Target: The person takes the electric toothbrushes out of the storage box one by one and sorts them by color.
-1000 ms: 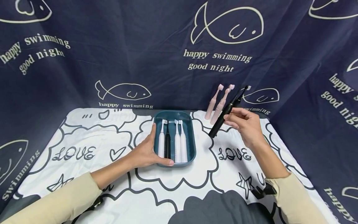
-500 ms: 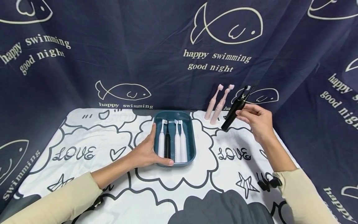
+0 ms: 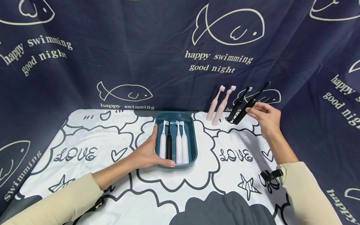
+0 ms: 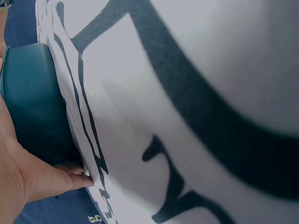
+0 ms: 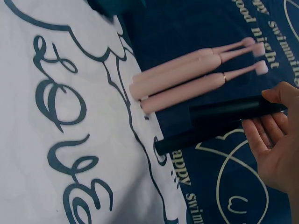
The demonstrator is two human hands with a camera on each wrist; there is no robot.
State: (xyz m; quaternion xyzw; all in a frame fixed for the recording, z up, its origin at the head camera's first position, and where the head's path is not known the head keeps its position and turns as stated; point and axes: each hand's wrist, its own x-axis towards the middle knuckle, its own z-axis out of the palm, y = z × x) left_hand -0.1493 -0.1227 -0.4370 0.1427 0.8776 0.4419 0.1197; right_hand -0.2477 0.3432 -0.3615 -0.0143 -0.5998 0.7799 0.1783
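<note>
In the head view my right hand (image 3: 267,118) pinches a black electric toothbrush (image 3: 245,111) by its upper handle, tilted, brush head up. Just left of it a second black electric toothbrush (image 3: 237,107) stands upright at the back of the table. In the right wrist view the held brush overlaps the standing black one (image 5: 175,143), and pink electric toothbrushes (image 5: 187,92) stand beside them. My left hand (image 3: 147,151) grips the near left corner of a dark teal tray (image 3: 192,147), thumb along its front rim. Inside lie white electric toothbrushes (image 3: 184,148) and a black one (image 3: 168,147).
A white cloth with black cartoon drawings (image 3: 92,187) covers the table. Behind it hangs a navy curtain (image 3: 157,56) with fish prints, close behind the standing pink brushes (image 3: 220,109).
My right hand has moved right and slightly back with the black toothbrush, from in front of the standing black one to its right side. The left hand and tray stay put.
</note>
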